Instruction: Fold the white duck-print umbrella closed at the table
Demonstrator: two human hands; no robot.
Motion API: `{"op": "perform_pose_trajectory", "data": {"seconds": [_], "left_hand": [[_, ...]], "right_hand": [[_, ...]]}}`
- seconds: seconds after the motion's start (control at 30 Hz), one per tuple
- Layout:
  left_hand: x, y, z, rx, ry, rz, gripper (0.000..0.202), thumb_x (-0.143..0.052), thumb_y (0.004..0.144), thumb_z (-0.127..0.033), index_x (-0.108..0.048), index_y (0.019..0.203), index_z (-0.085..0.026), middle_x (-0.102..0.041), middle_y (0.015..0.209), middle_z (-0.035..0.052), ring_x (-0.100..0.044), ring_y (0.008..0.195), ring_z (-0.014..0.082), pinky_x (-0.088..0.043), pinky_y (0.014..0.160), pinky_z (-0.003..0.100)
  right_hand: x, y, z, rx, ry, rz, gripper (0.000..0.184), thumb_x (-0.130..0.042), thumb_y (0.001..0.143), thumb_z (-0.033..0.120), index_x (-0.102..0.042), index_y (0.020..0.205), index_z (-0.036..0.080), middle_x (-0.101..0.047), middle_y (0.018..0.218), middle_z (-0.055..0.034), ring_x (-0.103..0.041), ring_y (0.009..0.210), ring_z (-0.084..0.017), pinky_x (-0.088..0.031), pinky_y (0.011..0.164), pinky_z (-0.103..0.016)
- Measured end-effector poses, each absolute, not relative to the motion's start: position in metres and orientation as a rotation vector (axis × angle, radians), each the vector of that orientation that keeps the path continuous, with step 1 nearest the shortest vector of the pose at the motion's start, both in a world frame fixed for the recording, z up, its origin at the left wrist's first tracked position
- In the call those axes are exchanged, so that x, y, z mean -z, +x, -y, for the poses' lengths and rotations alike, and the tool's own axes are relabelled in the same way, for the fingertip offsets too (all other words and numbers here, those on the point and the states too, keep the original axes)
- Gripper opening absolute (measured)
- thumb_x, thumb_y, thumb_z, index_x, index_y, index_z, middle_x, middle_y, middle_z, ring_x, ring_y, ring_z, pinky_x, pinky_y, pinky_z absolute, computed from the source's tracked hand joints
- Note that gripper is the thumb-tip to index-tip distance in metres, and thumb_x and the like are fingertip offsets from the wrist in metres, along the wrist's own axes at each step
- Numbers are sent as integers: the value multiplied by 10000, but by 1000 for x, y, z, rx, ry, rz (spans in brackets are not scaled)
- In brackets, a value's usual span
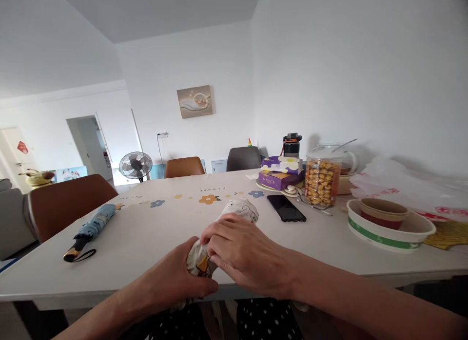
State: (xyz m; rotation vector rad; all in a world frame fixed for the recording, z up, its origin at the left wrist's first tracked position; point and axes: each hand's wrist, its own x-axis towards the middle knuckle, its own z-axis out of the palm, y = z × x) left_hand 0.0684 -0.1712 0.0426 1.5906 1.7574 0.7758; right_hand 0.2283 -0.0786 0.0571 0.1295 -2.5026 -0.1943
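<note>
Both my hands meet at the near edge of a white table (pixel 153 233). They grip a bundled-up white printed cloth item (pixel 239 209), perhaps a folded umbrella or bag, that lies pointing away from me. My left hand (pixel 175 276) is wrapped round its near end. My right hand (pixel 241 252) lies over it from the right, fingers curled and pinching the fabric near the left thumb.
A folded blue umbrella (pixel 91 229) lies at the left. A black phone (pixel 285 208), a purple box (pixel 280 177), a snack jar (pixel 321 181), a black flask (pixel 291 145), a paper bowl with a cup inside (pixel 387 230) and plastic bags (pixel 405 184) are at the right. Brown chairs (pixel 69 198) surround the table.
</note>
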Motion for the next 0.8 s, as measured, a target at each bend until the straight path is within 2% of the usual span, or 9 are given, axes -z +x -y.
{"op": "perform_pose_trajectory", "data": {"seconds": [0.23, 0.37, 0.47, 0.57, 0.7, 0.8], "left_hand": [[-54, 75, 166, -824, 1733, -1904, 300, -563, 682, -356, -551, 911, -162, -624, 793, 14, -525, 696, 150, -398, 617, 254], [-57, 72, 171, -641, 1883, -2035, 263, -531, 713, -368, -547, 911, -195, -627, 731, -11, -537, 624, 140, -359, 559, 242], [-55, 66, 174, -516, 2100, -2149, 198, -519, 732, -354, -541, 882, -227, -640, 777, -5, -568, 646, 158, -333, 560, 247], [-49, 56, 170, -428, 2272, -2273, 182, -479, 775, -363, -530, 901, -241, -639, 839, 18, -596, 688, 193, -318, 556, 257], [-38, 37, 152, -407, 2437, -2451, 291, -428, 806, -299, -508, 1075, -225, -614, 861, 65, -595, 719, 216, -337, 548, 267], [-29, 26, 136, -400, 2505, -2514, 388, -402, 812, -251, -478, 1188, -189, -603, 913, 103, -585, 789, 229, -382, 583, 283]], "right_hand": [[-79, 236, 85, 118, -68, 2567, 66, -499, 820, 128, -533, 876, 122, -590, 922, -80, -521, 831, -167, -357, 835, -340], [-85, 235, 84, 135, -125, 2652, 215, -553, 806, 230, -530, 987, 116, -605, 961, -98, -535, 875, -199, -344, 865, -374], [-80, 232, 81, 248, -108, 2767, 227, -540, 834, 294, -549, 969, 112, -623, 885, -101, -556, 814, -204, -371, 800, -361], [-68, 225, 74, 463, -49, 2670, 206, -498, 862, 259, -540, 978, 93, -608, 883, -115, -548, 810, -206, -375, 766, -351], [-48, 207, 57, 689, -15, 2413, 112, -430, 875, 135, -530, 919, 108, -576, 911, -115, -517, 825, -207, -369, 753, -360], [-26, 189, 40, 754, -7, 2257, 172, -368, 880, 54, -531, 884, 109, -570, 912, -112, -514, 870, -205, -373, 770, -367]]}}
